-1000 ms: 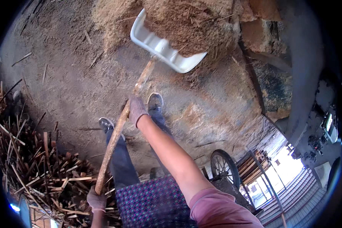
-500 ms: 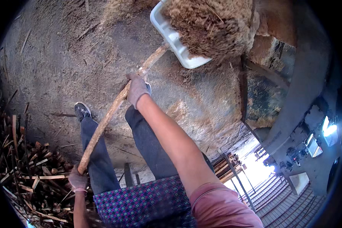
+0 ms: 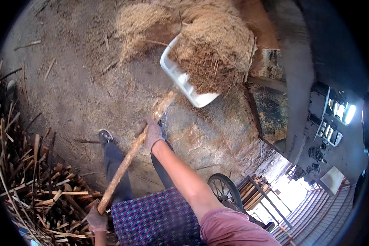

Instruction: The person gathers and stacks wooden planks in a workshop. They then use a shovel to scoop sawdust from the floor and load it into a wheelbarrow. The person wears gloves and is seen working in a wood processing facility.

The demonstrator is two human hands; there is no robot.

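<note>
A shovel with a long, slightly crooked wooden handle (image 3: 129, 160) slants from lower left to upper right. Its white plastic scoop (image 3: 199, 99) lies against a heap of brown sawdust (image 3: 217, 45), and sawdust covers most of its inside. My left hand (image 3: 97, 221), in a grey knitted glove, is closed round the handle's near end beside my hip. Farther up, my gloved right hand (image 3: 153, 133) grips the handle below the scoop. The scoop's far edge is hidden by sawdust.
Split wood sticks (image 3: 57, 197) lie heaped at the left. My shoe (image 3: 105, 136) stands on the dusty floor (image 3: 78, 82). A spoked wheel (image 3: 224, 190) is close at my right, with stacked boards (image 3: 254, 190) beyond it. A dark pit edge (image 3: 254, 110) runs right of the heap.
The view has shifted, so the scoop and both hands sit lower in the picture. More of the sawdust heap shows, and the wheel has come into view. Both hands keep hold of the handle.
</note>
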